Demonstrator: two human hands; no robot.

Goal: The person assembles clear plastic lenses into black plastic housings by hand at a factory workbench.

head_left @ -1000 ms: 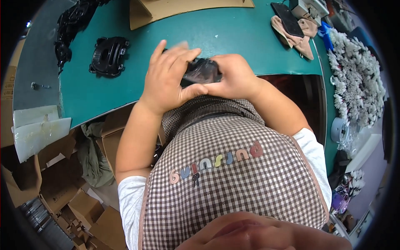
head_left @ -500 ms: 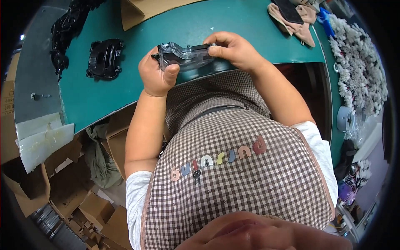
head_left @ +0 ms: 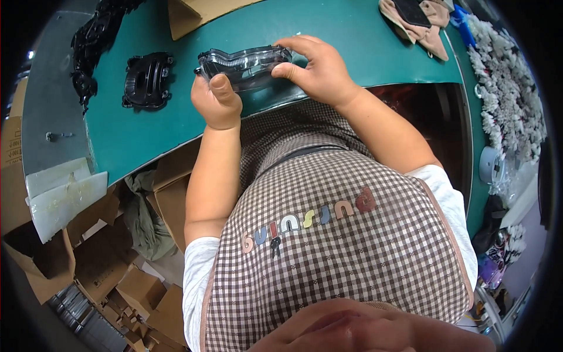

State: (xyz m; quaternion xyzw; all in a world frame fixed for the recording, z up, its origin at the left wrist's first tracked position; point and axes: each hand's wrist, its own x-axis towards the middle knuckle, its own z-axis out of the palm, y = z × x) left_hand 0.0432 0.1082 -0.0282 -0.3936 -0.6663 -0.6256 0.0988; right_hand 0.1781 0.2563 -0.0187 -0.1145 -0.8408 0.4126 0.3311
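Note:
Above the near edge of the green table, both my hands hold a vehicle lamp (head_left: 249, 66) with a clear lens and dark inner parts. My left hand (head_left: 216, 105) supports its left end, thumb up along the near side, its fingers mostly hidden behind the lamp. My right hand (head_left: 322, 71) grips the other end between thumb and fingers. To the left on the table lies a black slotted lamp housing (head_left: 146, 81), touched by neither hand.
More black parts (head_left: 85, 64) lie piled along the table's left side. A cardboard box (head_left: 193, 14) sits at the far edge. Beige gloves (head_left: 431, 29) lie at the far right, near grey-white fluffy bundles (head_left: 507, 88). Open cartons (head_left: 141, 290) stand below left.
Both hands have moved the lamp left and slightly away from me. It has turned, so more of its clear lens shows. The black housing stays in place.

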